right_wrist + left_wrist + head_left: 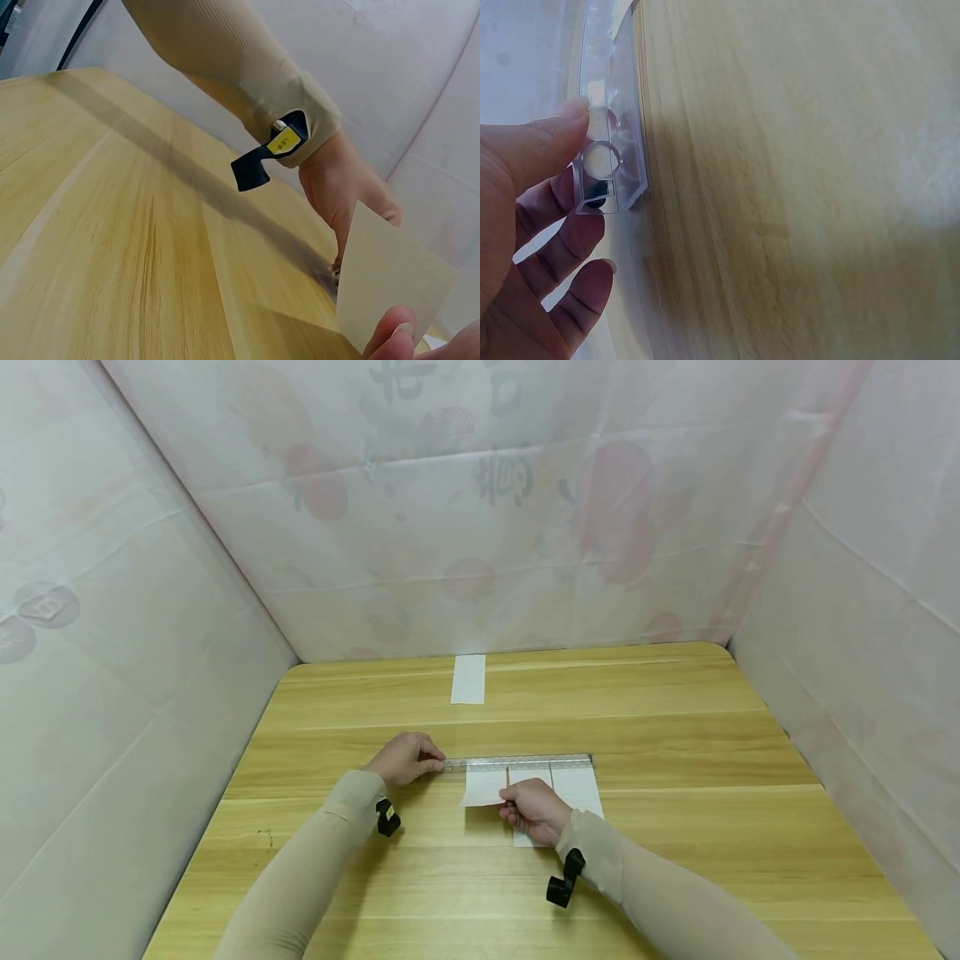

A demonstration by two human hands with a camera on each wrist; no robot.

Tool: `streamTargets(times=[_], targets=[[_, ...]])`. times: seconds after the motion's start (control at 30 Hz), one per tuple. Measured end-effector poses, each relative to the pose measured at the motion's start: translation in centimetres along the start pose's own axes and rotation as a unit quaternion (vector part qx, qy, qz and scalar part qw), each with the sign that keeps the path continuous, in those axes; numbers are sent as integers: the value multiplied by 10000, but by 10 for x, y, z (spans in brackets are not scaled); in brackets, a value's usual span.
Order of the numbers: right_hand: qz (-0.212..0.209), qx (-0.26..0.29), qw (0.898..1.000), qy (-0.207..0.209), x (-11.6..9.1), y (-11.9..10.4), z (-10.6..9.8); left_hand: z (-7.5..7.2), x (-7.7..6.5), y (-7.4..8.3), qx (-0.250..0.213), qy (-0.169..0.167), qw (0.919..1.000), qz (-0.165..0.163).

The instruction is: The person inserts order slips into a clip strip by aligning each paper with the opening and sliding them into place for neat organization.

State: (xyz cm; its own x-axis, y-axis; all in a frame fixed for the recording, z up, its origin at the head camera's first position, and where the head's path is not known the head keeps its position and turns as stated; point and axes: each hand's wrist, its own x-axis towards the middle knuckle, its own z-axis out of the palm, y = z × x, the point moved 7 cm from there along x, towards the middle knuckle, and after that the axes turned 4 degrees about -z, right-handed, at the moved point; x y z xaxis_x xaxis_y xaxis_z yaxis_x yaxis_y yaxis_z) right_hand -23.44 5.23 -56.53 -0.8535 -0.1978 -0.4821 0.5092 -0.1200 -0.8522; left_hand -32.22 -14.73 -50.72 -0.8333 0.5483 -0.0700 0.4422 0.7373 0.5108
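A clear plastic ruler lies crosswise over the upper edges of three white paper slips. My left hand pinches the ruler's left end; in the left wrist view the thumb presses on the ruler's bevelled strip, with fingers curled beneath. My right hand pinches the lower right corner of the leftmost slip, whose lower part is lifted off the table. In the right wrist view that slip stands tilted up beside the fingertips. The middle slip is partly covered by my right hand; the right slip lies flat.
Another white paper slip lies at the back of the wooden table, near the cloth wall. Cloth walls also stand left and right. A black camera mount sits on the left wrist, another on the right.
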Motion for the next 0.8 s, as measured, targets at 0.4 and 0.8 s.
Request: streamTargets(times=[0.4,0.8], targets=[[2,-45,10000,4,-1,0,0,0,-1,1,17,12,10000,33],[-230,-671,9949,-713,-15,-5,-11,3,-1,-1,193,138,9995,-208]])
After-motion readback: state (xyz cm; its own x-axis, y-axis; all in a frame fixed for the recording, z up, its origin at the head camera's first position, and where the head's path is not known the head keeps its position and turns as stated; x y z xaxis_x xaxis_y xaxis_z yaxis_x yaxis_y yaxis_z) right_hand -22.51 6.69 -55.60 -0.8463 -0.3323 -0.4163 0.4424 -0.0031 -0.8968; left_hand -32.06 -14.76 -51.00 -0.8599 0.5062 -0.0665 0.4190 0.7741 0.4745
